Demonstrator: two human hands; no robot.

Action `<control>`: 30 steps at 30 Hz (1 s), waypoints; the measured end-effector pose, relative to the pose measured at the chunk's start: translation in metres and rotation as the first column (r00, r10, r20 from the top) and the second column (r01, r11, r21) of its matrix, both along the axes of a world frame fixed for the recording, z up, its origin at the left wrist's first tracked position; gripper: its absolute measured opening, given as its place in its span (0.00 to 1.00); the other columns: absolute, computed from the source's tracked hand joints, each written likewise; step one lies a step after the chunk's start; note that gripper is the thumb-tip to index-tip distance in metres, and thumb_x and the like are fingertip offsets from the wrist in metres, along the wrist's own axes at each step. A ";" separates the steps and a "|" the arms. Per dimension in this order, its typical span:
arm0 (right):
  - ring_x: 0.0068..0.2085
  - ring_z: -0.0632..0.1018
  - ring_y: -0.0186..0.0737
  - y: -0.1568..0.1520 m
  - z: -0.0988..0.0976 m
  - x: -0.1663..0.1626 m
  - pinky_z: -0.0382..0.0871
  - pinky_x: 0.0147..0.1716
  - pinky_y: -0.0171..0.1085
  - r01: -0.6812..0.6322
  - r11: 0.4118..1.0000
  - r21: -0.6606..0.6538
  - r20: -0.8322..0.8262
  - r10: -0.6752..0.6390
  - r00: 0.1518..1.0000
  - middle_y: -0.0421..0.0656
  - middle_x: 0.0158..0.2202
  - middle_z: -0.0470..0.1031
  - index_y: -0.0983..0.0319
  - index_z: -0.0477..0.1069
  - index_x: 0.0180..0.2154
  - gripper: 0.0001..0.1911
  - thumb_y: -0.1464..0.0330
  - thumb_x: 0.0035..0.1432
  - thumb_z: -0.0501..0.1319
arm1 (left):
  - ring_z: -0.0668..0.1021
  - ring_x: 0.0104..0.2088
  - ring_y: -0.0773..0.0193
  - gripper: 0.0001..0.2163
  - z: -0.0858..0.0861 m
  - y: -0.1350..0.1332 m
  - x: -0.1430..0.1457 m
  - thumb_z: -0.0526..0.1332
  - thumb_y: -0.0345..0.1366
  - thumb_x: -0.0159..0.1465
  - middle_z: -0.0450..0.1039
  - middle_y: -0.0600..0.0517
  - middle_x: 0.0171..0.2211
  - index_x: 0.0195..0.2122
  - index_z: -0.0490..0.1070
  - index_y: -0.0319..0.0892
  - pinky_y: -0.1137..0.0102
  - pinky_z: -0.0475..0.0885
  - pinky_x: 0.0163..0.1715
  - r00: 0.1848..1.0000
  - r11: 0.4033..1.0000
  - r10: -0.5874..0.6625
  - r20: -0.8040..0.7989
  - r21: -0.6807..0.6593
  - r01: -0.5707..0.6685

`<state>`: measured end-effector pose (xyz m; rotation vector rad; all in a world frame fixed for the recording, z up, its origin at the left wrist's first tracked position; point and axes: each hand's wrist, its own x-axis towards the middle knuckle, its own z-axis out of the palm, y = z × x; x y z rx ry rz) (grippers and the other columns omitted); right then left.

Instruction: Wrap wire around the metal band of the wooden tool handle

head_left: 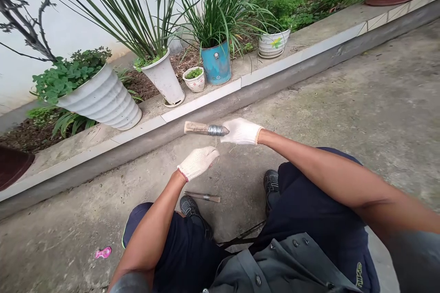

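Observation:
My right hand (242, 131), in a white knitted glove, is closed at the tapered end of a short wooden stick (195, 127). Grey wire (216, 130) is wound in a tight coil around the stick near that end. The stick lies almost level, its blunt end pointing left. Just below it, my gloved left hand (197, 163) is closed with its fingertips pinched together. A thin loose strand (216, 143) hangs from the coil down to these fingertips. Another fine end sticks out below my right hand.
A slim two-legged tool (202, 197) lies on the concrete beside my left shoe (189, 207). A pink object (103, 252) is at lower left. Ahead, a low tiled ledge (206, 103) carries several potted plants, including a ribbed white pot (106, 98) and a blue bucket (216, 64).

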<state>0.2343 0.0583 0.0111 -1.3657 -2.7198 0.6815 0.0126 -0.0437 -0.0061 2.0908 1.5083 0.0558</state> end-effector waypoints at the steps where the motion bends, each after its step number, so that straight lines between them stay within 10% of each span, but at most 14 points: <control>1: 0.40 0.81 0.44 0.004 -0.002 -0.001 0.63 0.34 0.35 0.060 0.997 0.039 0.063 -0.063 0.996 0.48 0.41 0.82 0.61 0.79 0.48 0.22 0.51 0.66 0.61 | 0.76 0.29 0.61 0.20 0.000 -0.001 0.001 0.50 0.44 0.78 0.75 0.53 0.27 0.32 0.73 0.44 0.68 0.67 0.36 1.000 1.000 -0.003 -0.005 -0.009 0.003; 5: 0.49 0.84 0.56 0.008 -0.008 -0.003 0.72 0.44 0.43 0.151 0.982 0.109 0.333 -0.179 0.926 0.60 0.48 0.83 0.64 0.80 0.55 0.20 0.66 0.66 0.61 | 0.78 0.31 0.61 0.17 -0.003 -0.002 0.002 0.51 0.42 0.77 0.77 0.53 0.29 0.35 0.74 0.45 0.69 0.66 0.35 0.996 0.996 -0.066 -0.060 -0.056 0.063; 11: 0.45 0.84 0.56 -0.010 -0.017 0.000 0.72 0.44 0.44 -0.048 0.994 -0.094 0.493 0.088 0.865 0.57 0.40 0.84 0.68 0.85 0.41 0.15 0.73 0.49 0.71 | 0.83 0.42 0.55 0.19 -0.007 0.005 -0.014 0.49 0.44 0.79 0.83 0.46 0.44 0.45 0.79 0.45 0.68 0.70 0.41 0.966 0.993 -0.091 -0.244 0.052 0.107; 17: 0.28 0.73 0.35 -0.021 -0.008 0.014 0.60 0.30 0.34 -0.480 0.747 -0.461 0.087 0.576 0.813 0.37 0.24 0.73 0.63 0.77 0.32 0.12 0.62 0.48 0.72 | 0.83 0.44 0.55 0.18 -0.005 0.005 -0.016 0.49 0.44 0.79 0.82 0.47 0.46 0.46 0.78 0.46 0.68 0.73 0.45 0.985 0.993 -0.111 -0.133 0.027 0.115; 24: 0.30 0.71 0.35 -0.009 0.006 0.007 0.57 0.30 0.33 -0.117 0.972 -0.201 -0.168 0.084 0.982 0.40 0.30 0.76 0.63 0.75 0.35 0.23 0.48 0.57 0.67 | 0.79 0.32 0.60 0.20 0.001 -0.003 0.003 0.47 0.46 0.79 0.78 0.52 0.31 0.40 0.76 0.45 0.68 0.71 0.37 1.000 0.999 -0.017 0.014 -0.026 0.018; 30: 0.48 0.84 0.53 0.002 -0.001 0.000 0.72 0.44 0.40 0.159 0.985 0.070 0.257 -0.172 0.951 0.56 0.48 0.83 0.62 0.81 0.55 0.20 0.62 0.67 0.61 | 0.79 0.31 0.61 0.16 0.007 -0.006 0.009 0.51 0.44 0.78 0.77 0.55 0.28 0.39 0.76 0.46 0.69 0.67 0.36 1.000 0.998 -0.022 0.002 -0.065 0.022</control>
